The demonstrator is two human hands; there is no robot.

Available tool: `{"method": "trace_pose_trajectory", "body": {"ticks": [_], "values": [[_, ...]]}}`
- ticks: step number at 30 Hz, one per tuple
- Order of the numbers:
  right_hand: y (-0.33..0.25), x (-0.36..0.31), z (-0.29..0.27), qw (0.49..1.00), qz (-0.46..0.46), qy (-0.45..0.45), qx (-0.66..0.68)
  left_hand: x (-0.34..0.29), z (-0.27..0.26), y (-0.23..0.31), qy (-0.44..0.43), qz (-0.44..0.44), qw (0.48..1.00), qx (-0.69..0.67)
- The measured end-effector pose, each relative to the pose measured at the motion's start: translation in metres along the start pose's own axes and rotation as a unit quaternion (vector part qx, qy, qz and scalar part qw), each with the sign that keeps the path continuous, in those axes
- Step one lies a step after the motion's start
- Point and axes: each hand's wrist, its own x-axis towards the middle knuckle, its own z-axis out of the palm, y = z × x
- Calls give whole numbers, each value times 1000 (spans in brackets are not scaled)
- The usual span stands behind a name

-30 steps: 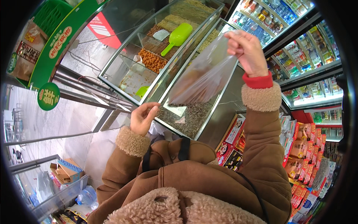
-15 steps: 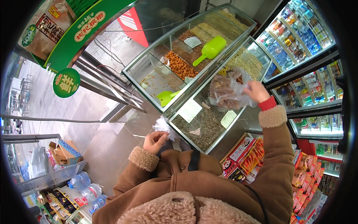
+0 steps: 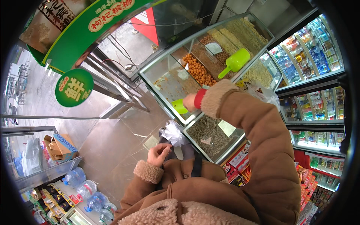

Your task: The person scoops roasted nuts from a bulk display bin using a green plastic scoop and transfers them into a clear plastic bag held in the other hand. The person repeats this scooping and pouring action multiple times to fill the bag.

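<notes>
My right hand (image 3: 191, 102) is closed at the handle end of a small lime-green scoop (image 3: 179, 107), at the near corner of the glass display case (image 3: 147, 77); the sleeve hides part of this. Lower down, my left hand (image 3: 159, 154) has thumb and fingers pinched together at the edge of a thin white plastic bag (image 3: 174, 134). Beyond my right sleeve, a clear plastic bag (image 3: 264, 92) lies in the case, mostly covered. A larger green scoop (image 3: 236, 62) rests over the compartments. Orange-brown round snacks (image 3: 200, 70) fill one compartment beside a nearly bare one.
Small dried fish (image 3: 210, 135) lie in the nearer glass bin. Lit drinks fridges (image 3: 311, 48) line the right side. Red snack boxes (image 3: 240, 159) stand below the bin. Large water bottles (image 3: 87, 190) and a cardboard box (image 3: 62, 147) are at lower left. A round green sign (image 3: 74, 87) hangs left.
My right hand has let go of the clear bag of brown food and moved left to the small scoop. My left hand stays low by the white bag. The view has shifted slightly.
</notes>
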Motion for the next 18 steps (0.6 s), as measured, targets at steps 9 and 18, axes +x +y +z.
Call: {"method": "trace_pose_trajectory", "body": {"ticks": [9,18], "values": [[21,14,-18,918,34,-122,375,12,-50,26,26,-12,999,-39],[-7,-47,-56,698,199,3,688,72,-3,126,-154,111,982,-9]]}}
